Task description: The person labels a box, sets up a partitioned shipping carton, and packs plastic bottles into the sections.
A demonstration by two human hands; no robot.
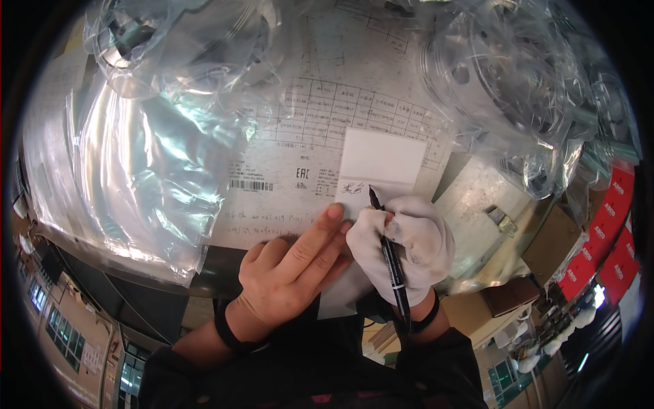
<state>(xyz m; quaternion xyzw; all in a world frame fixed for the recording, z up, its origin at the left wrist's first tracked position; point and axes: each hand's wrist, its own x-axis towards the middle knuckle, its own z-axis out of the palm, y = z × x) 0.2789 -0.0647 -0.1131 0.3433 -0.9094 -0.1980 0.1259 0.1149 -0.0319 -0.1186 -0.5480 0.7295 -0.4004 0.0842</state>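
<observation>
Paper (383,155), white and crossed by a thin line, lies slightly aslant on a much larger printed sheet (300,146), in front of the person and just right of the middle. Glossy clear plastic (150,170) covers the sheet's left side. Clear bags (511,82) are heaped at the far right; what they hold is hard to make out. Red wrapping (603,225) shows at the right edge. In a white glove, the right hand (409,238) is closed around a black pen (394,262), fingers and thumb together on its barrel. The bare left hand (289,266) grips nothing: its index and middle fingers stretch out side by side, tips at the paper's left edge. Pointing away from the person, the pen's tip is just beside small dark handwriting (353,189) on the paper.
</observation>
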